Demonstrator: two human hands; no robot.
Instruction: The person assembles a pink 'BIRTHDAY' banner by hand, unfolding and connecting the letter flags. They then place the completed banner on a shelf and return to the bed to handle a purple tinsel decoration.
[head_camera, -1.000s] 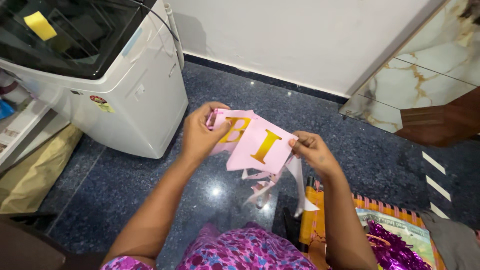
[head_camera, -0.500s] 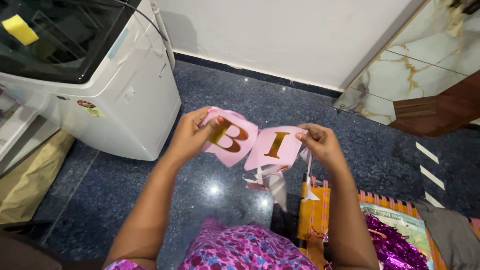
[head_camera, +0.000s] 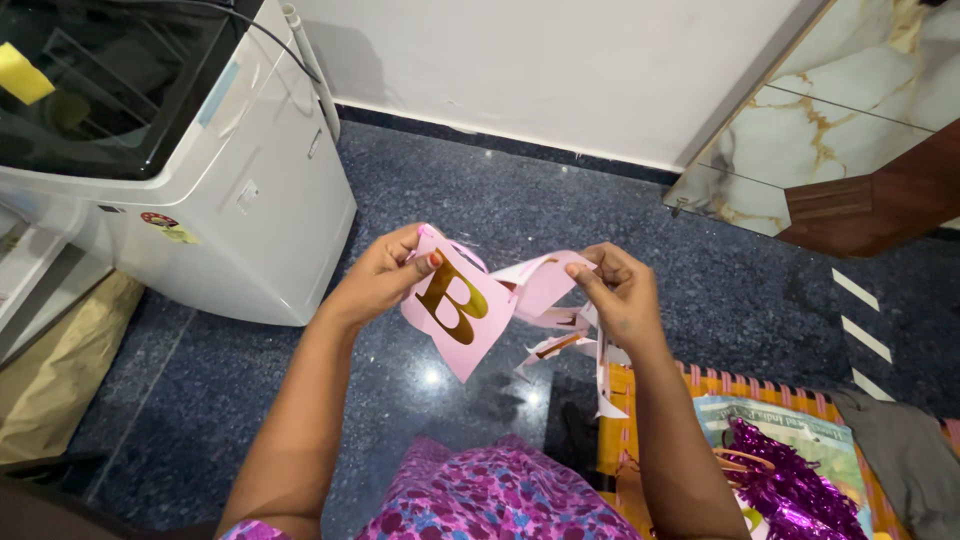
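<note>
Centre of frame: left hand pinches the top edge of a pink pennant card with a gold letter, thumb on the front face, fingers behind. Right hand pinches the next pink cards of the same banner string, fingers closed on them; those cards are now curled and edge-on, their faces hidden.

Change vs 0.5 s ago: then 2 cards faced the camera, flat and side by side, 1 per hand. Now only the left card shows its letter, tilted with its point toward lower centre; the right-hand card has turned and folded over. 1.0 s ago the cards were overlapped in a stack between both hands. So the stack has been fanned out and the right-side cards are being worked loose; looks like sorting is still mid-way, with loose pink strips dangling below the right hand.

Around: white washing machine upper left, dark speckled floor, purple tinsel on a striped mat lower right.
</note>
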